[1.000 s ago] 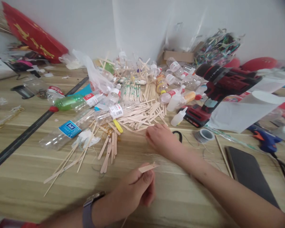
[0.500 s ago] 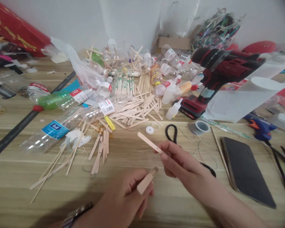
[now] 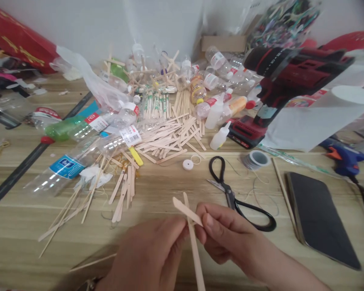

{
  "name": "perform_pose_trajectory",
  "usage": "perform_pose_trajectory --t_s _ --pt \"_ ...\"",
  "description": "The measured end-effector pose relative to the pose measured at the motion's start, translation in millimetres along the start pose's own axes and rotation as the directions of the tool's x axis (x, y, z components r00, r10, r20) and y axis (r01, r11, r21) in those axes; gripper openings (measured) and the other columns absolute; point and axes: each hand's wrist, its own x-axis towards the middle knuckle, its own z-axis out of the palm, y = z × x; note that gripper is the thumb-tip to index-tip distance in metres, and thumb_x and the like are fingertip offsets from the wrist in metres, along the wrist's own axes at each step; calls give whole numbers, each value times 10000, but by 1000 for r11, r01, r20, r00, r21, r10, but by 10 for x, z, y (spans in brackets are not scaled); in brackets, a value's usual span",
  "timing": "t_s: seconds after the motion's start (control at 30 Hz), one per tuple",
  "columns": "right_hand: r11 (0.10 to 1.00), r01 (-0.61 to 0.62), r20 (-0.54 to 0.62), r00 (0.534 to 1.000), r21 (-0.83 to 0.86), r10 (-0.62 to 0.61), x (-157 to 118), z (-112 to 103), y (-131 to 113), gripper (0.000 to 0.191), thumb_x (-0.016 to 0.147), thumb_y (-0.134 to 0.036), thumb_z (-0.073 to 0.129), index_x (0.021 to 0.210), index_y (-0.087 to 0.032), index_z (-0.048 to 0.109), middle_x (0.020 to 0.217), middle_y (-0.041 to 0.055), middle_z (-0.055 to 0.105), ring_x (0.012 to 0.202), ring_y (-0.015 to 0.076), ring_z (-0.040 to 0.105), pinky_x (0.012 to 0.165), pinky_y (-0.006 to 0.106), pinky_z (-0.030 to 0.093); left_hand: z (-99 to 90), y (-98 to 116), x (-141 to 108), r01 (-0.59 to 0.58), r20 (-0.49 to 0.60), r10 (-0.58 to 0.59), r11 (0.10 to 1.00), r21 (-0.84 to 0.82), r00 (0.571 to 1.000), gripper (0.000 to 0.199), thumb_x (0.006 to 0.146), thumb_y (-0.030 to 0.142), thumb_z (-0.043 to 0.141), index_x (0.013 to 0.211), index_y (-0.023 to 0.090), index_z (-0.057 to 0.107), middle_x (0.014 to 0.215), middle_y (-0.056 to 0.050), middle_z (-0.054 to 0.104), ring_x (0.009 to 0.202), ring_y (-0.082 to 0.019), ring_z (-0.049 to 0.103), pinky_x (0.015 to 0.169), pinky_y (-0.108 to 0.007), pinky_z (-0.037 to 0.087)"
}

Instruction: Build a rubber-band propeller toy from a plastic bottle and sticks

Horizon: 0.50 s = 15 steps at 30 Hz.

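Between my hands two flat wooden craft sticks cross each other. My right hand [image 3: 230,230] pinches one craft stick [image 3: 183,208] between thumb and fingers, its rounded end pointing up and left. Beneath it runs a longer craft stick [image 3: 195,254], slanting down to the bottom edge. My left hand [image 3: 154,250] is closed on this one at the crossing, with the back of the hand towards me and its fingertips mostly hidden. Black-handled scissors [image 3: 229,196] lie partly open just beyond my right hand.
A heap of craft sticks [image 3: 170,139] and several plastic bottles [image 3: 66,166] spread across the wooden table. A red and black drill [image 3: 273,89] stands at right. A dark phone [image 3: 320,218], a thread spool [image 3: 256,159] and a blue glue gun [image 3: 346,159] lie nearby.
My right hand has brought its stick down onto the one in my left hand, so they now cross. My left hand has turned over, and more of the scissors shows.
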Motion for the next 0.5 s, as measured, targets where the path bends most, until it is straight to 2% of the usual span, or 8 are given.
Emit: perform_pose_trajectory --t_s 0.17,0.5 --pt "999 32 -6 999 -33 -32 4 11 3 431 963 -566 542 774 -179 526 515 -117 279 430 54 203 413 211 189 11 33 24 11 11 -10 996 -86 1000 306 995 237 375 930 311 664 736 61 733 674 -150 701 622 -231 481" --pt "991 -35 58 998 128 28 20 40 -24 429 926 -544 621 728 -178 519 493 -128 263 415 51 158 402 215 147 -1 42 1 60 44 -53 984 -168 998 346 1006 278 364 957 319 704 765 41 756 695 -158 695 642 -238 474"
